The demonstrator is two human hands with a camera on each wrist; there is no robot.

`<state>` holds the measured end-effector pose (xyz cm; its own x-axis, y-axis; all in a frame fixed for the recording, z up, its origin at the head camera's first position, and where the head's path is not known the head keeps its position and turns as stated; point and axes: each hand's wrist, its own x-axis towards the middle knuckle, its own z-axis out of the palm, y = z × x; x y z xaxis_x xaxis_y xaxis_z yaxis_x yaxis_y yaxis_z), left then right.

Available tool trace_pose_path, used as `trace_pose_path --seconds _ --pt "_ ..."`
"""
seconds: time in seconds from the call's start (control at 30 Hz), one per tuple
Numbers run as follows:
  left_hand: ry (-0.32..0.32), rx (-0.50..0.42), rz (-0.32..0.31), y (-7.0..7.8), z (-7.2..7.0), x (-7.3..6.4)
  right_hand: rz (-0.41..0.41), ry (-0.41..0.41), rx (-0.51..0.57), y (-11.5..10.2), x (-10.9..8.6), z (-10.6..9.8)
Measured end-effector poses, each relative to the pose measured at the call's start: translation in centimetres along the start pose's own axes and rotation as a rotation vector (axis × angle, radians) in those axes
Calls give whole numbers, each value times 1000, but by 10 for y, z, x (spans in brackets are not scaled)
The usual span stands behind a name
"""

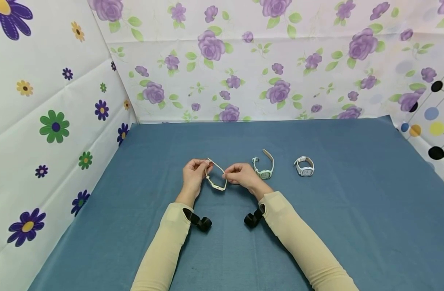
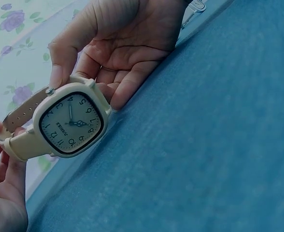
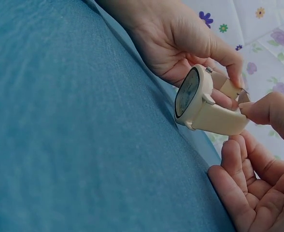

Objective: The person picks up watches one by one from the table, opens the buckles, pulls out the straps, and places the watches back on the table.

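A cream wristwatch (image 2: 73, 123) with a rounded-square dial is held up between both hands, its strap bent into a loop. My left hand (image 1: 193, 178) pinches the strap near its upper end. From the other side, my right hand (image 1: 243, 176) pinches the strap (image 3: 221, 120) between thumb and fingers. The dial faces down toward me, with the crown visible on its side. Holes show along one strap piece (image 2: 23, 111) in the left wrist view. Just beyond the right hand, a pale green wristwatch (image 1: 266, 175) lies on the cloth with its strap undone.
A white wristwatch (image 1: 306, 171) with its strap curled round sits farther right. Blue cloth (image 1: 334, 226) covers the table. Flowered sheets (image 1: 185, 81) hang behind it and along the left side. Black wrist cameras (image 1: 203, 224) stick inward from both sleeves.
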<state>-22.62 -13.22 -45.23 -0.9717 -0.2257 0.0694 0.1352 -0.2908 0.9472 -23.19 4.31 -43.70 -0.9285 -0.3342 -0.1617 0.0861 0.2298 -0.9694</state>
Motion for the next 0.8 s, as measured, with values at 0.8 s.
trace_pose_path --seconds 0.8 --pt "83 261 57 4 -3 2 22 100 76 -1 0 1"
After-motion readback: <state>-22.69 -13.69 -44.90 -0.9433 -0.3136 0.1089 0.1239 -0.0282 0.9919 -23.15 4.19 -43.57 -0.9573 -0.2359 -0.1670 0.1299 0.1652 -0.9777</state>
